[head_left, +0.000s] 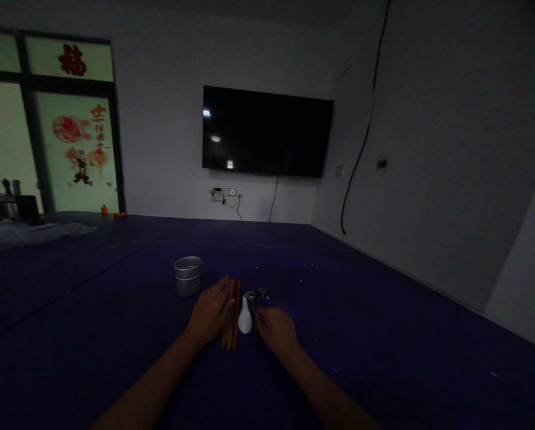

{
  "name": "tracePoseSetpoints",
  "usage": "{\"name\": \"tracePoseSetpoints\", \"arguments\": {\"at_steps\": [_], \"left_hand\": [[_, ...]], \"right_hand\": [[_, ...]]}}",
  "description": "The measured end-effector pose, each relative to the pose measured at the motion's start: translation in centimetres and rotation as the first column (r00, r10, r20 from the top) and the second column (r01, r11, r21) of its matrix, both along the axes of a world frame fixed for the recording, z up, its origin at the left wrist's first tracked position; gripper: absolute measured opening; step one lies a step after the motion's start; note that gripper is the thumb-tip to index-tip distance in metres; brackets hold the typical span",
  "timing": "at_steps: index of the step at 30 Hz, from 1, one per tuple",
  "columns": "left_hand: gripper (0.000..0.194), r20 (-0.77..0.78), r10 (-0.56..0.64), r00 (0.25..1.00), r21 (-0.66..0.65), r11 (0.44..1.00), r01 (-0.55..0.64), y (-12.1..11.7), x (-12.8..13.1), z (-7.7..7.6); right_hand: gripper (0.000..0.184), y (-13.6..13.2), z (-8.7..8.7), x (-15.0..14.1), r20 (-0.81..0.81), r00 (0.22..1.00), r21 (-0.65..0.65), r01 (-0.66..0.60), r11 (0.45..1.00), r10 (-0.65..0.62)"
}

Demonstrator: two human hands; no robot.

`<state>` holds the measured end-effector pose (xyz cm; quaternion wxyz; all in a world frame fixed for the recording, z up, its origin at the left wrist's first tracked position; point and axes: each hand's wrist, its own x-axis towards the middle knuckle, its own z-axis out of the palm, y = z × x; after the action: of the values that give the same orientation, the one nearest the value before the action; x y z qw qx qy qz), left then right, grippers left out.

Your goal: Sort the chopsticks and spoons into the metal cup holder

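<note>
A bundle of brown wooden chopsticks (230, 334) lies lengthwise on the dark blue surface. Along its left side rests my left hand (209, 310), fingers stretched toward the far end and thumb touching the top. Just right of the chopsticks is a white spoon (245, 322), its bowl toward me. Two metal spoons (250, 295) lie beyond my right hand (276, 328), heads pointing away. The fingers of that hand are curled in at the metal handles, partly hiding them. Left of my left hand a silver perforated metal holder (187, 278) stands upright.
The broad dark blue surface (406, 358) carries small white specks. Clear plastic sheeting (25, 234) and a dark rack (11, 206) are at far left. Small orange items (105, 210) sit by the glass door. A television (267, 131) hangs on the wall; a black cable (357, 161) runs down at right.
</note>
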<state>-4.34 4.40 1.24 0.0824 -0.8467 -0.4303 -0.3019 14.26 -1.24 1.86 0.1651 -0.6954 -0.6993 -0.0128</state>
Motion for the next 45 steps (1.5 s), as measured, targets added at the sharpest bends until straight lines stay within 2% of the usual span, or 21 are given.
{"name": "tracePoseSetpoints", "arguments": {"at_steps": [5, 9, 13, 21, 27, 30, 35, 39, 42, 45], "left_hand": [[0.042, 0.082, 0.271, 0.959, 0.067, 0.959, -0.276, 0.5, -1.1, 0.7], [0.044, 0.069, 0.412, 0.909, 0.02, 0.91, -0.414, 0.9, -2.0, 0.8], [0.045, 0.056, 0.454, 0.889, -0.022, 0.891, -0.453, 1.0, -2.4, 0.9], [0.045, 0.117, 0.44, 0.89, 0.063, 0.891, -0.449, 0.6, -2.4, 1.9], [0.048, 0.084, 0.579, 0.811, 0.132, 0.8, -0.585, 1.0, -2.6, 1.4], [0.045, 0.079, 0.594, 0.801, 0.158, 0.785, -0.598, 1.2, -3.0, 1.4], [0.031, 0.091, 0.516, 0.852, 0.193, 0.83, -0.524, 1.4, -3.6, 1.4], [0.025, 0.147, 0.336, 0.93, 0.291, 0.884, -0.365, 1.6, -3.2, 0.8], [0.025, 0.162, 0.113, 0.98, 0.415, 0.894, -0.171, 1.2, -1.8, 0.2], [0.023, 0.108, -0.106, 0.989, 0.519, 0.854, 0.035, 0.1, -0.2, -0.1]], "right_hand": [[0.027, -0.3, 0.4, -0.2, 0.004, 1.0, -0.008, -0.012, 1.0, 0.012], [0.027, -0.5, 0.4, -0.3, 0.004, 0.999, 0.0, -0.04, 0.999, 0.04], [0.027, -0.5, 0.3, -0.2, -0.007, 0.998, -0.012, -0.06, 0.998, 0.06], [0.028, -0.3, 0.2, -0.2, -0.004, 0.999, -0.008, -0.053, 0.999, 0.053], [0.029, -0.2, -0.1, -0.1, -0.011, 0.998, 0.009, -0.066, 0.998, 0.066], [0.029, -0.2, -0.1, 0.0, -0.006, 0.998, 0.013, -0.064, 0.998, 0.064], [0.028, -0.3, 0.1, -0.1, -0.033, 0.997, 0.029, -0.068, 0.997, 0.069], [0.032, -0.1, -0.1, 0.0, -0.102, 0.993, 0.142, -0.041, 0.989, 0.055], [0.057, 0.3, -0.5, 0.2, -0.166, 0.982, 0.343, -0.031, 0.939, 0.093], [0.083, 0.6, -0.7, 0.3, -0.183, 0.968, 0.518, -0.055, 0.853, 0.173]]}}
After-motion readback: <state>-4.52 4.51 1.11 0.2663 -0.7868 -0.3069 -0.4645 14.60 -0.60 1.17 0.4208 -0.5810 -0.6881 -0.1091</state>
